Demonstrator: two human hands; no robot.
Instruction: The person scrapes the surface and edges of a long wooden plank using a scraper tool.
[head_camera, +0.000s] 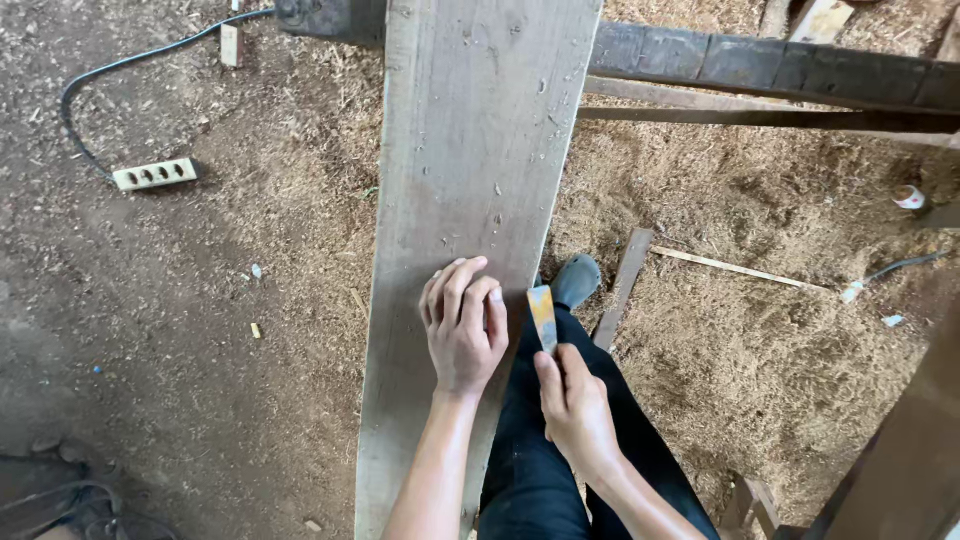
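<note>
- A long grey plank (470, 200) is being seen running from the lower centre of the frame to the top centre, its far end resting on a dark beam (760, 65) at the upper right.
- The left hand (464, 325) is being laid on the plank's face near its right edge, fingers bent and pressed together, nothing being gripped.
- The right hand (575, 405) is being kept closed round the handle of a putty knife (543, 317); the blade is being held upright just beside the plank's right edge, whether touching cannot be told.
- A leg in dark trousers and a grey shoe (577, 280) are being shown just right of that edge, below the blade.
- Open sawdust floor is being left on both sides of the plank.
- A white power strip (154, 174) with its black cable (110, 70) is being noted at upper left, well apart.
- Loose wood strips (735, 266) are being noted at centre right, clear of the hands.
</note>
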